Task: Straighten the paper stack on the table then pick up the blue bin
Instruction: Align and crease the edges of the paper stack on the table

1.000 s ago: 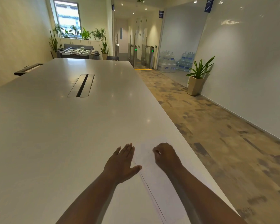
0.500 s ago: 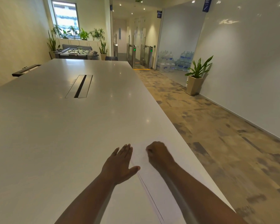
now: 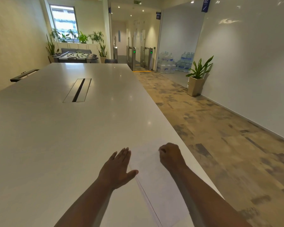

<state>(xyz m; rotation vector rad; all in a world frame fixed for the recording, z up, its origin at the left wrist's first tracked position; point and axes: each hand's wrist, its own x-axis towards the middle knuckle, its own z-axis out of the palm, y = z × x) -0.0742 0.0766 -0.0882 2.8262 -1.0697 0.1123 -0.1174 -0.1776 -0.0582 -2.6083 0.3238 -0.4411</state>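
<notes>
A thin stack of white paper lies on the white table, close to its right edge and running toward me. My left hand lies flat on the table with straight fingers, its thumb against the stack's left edge. My right hand sits on the stack's far end, fingers curled down onto the sheets. A few sheets jut out slightly along the left edge. No blue bin is in view.
A cable slot is set into the middle of the table. To the right runs a carpeted walkway past a potted plant and stacked water bottles. A foosball table stands beyond the far end.
My right hand slid left across the stack's far end, then back to the right. My left hand stayed flat against the left edge.
</notes>
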